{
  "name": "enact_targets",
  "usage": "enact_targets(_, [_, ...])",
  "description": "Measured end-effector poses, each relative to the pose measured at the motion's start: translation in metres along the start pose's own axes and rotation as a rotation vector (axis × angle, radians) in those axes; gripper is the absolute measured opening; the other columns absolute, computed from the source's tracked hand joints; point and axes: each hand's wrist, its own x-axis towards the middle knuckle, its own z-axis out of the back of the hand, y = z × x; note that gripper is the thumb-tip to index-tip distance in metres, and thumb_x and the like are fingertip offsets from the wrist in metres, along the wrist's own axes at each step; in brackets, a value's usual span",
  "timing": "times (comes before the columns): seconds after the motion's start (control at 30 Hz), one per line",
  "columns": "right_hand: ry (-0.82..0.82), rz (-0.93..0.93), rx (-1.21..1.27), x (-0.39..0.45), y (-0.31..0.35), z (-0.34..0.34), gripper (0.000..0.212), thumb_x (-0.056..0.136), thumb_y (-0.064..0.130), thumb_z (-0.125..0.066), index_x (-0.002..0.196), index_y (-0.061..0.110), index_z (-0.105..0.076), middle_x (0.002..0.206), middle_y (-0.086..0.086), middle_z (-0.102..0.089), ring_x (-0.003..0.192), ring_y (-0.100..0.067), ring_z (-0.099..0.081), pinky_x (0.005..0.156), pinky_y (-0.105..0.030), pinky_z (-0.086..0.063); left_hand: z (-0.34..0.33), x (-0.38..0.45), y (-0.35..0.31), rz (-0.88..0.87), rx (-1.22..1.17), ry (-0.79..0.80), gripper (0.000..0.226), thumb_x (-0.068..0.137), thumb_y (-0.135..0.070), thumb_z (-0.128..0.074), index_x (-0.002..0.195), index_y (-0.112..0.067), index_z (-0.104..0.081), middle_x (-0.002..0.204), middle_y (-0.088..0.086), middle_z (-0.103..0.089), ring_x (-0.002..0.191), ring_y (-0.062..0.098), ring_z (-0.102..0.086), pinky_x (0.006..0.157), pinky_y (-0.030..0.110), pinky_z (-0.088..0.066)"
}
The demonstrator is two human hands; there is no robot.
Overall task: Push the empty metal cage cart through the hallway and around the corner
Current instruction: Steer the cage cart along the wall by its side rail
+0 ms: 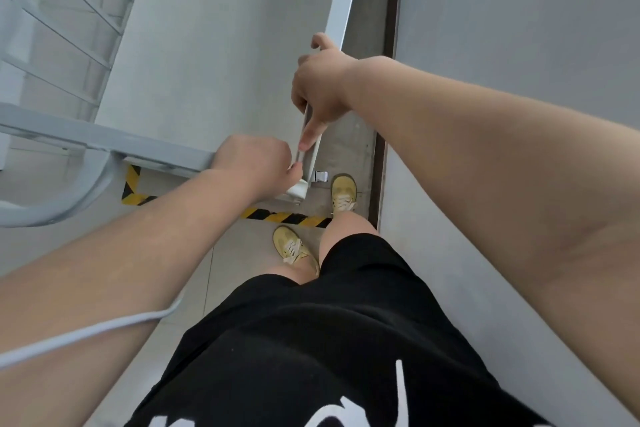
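The pale grey metal cage cart (194, 55) fills the upper left, seen from above, with a flat empty floor panel and barred sides at the far left. My left hand (254, 161) is closed around the cart's near top rail close to its right corner. My right hand (320, 90) grips the right side rail, index finger stretched down along the corner post. A caster (319, 176) shows below the corner.
A grey wall (502, 28) runs close along the right, with a dark baseboard strip (388, 87). Yellow-black hazard tape (287, 217) crosses the tiled floor under the cart's near edge. My feet in yellow shoes (343, 191) stand just behind the cart. A white cable (86, 333) hangs across my left arm.
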Motion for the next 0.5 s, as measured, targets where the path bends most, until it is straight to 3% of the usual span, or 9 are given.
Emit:
enact_targets(0.13, [0.045,-0.005,-0.002,0.002,0.004,0.005,0.057,0.063,0.083,-0.053,0.062,0.026,-0.053,0.089,0.004,-0.067,0.11,-0.018,-0.051,0.108,-0.043,-0.015,-0.001,0.001,0.003,0.011,-0.005,0.018,0.051,0.096,-0.04,-0.029,0.052,-0.015,-0.031,0.056,0.0,-0.037,0.064,0.023,-0.045,0.063,0.029,-0.038])
enact_targets(0.2, [0.05,-0.001,0.001,0.002,0.005,0.005,0.058,0.063,0.083,-0.052,0.067,0.026,-0.058,0.089,0.004,-0.067,0.109,-0.019,-0.052,0.105,-0.043,-0.018,-0.001,0.002,0.004,0.044,-0.044,0.043,0.05,0.096,-0.044,-0.032,0.056,-0.014,-0.039,0.06,0.0,-0.043,0.067,0.024,-0.049,0.065,0.03,-0.039])
enact_targets(0.27, [0.027,0.008,-0.006,0.001,0.005,0.005,0.061,0.063,0.082,-0.054,0.08,0.024,-0.066,0.091,0.004,-0.068,0.107,-0.018,-0.053,0.107,-0.043,-0.017,0.001,0.005,0.003,0.089,-0.157,0.004,0.041,0.092,-0.049,-0.039,0.087,-0.014,-0.057,0.079,0.003,-0.059,0.08,0.027,-0.059,0.07,0.032,-0.043])
enact_targets(0.33, [-0.087,0.013,0.152,0.001,0.005,0.003,0.06,0.067,0.071,-0.062,0.096,0.019,-0.066,0.099,0.002,-0.066,0.108,-0.02,-0.054,0.112,-0.044,-0.013,0.007,0.009,0.002,0.14,-0.348,-0.064,0.048,0.087,-0.047,-0.05,0.125,-0.018,-0.045,0.109,0.004,-0.065,0.1,0.03,-0.062,0.078,0.035,-0.046])
enact_targets(0.43, [-0.348,-0.006,0.658,-0.008,-0.003,0.001,0.069,0.064,0.055,-0.046,0.109,0.004,-0.056,0.107,-0.007,-0.057,0.11,-0.025,-0.05,0.106,-0.033,-0.021,0.027,0.02,0.0,0.17,-0.572,-0.285,0.066,0.084,-0.045,-0.057,0.137,-0.017,-0.03,0.129,0.006,-0.057,0.112,0.033,-0.059,0.082,0.039,-0.046])
enact_targets(0.5, [-0.594,-0.064,0.823,-0.02,-0.015,-0.014,0.07,0.061,0.044,-0.037,0.112,-0.002,-0.053,0.114,-0.014,-0.053,0.114,-0.029,-0.047,0.102,-0.032,-0.029,0.04,0.031,-0.001,0.14,-0.521,-0.332,0.075,0.082,-0.052,-0.057,0.14,-0.017,-0.025,0.137,0.006,-0.05,0.115,0.033,-0.057,0.084,0.04,-0.047])
